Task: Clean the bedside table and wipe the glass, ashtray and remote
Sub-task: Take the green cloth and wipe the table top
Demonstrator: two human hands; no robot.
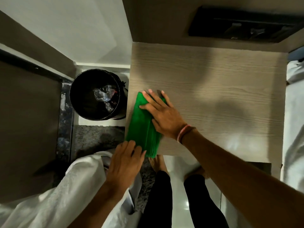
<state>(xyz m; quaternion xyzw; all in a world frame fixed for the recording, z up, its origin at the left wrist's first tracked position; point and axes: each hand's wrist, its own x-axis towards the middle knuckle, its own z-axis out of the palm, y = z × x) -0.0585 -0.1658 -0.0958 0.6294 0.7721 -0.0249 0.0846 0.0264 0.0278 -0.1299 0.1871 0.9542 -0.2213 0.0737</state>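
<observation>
A person stood over a pale wooden bedside table [213,96] and pressed a folded green cloth [143,127] flat along its left edge, at the near corner. The right hand [162,115] lay palm-down on the cloth's far half, fingers spread and flattened, nothing pinched. The left hand [125,162] met the cloth's near end, where it overhung the table's front edge, fingers close together and curled at the fabric; whether they gripped it could not be told.

The step appeared to be the wiping of the tabletop, or the squaring-up of the cloth for it. The next move would likely call for a sweep rightward across the bare wood with steady downward pressure, the loose near end kept gathered.

By count: one cloth, one table, two hands, one black bin [97,94] on the floor just left of the table (crumpled clear plastic inside). No glass, ashtray or remote showed on the tabletop; a dark tray-like shape [238,23] sat beyond the table, its contents too dim to name.
</observation>
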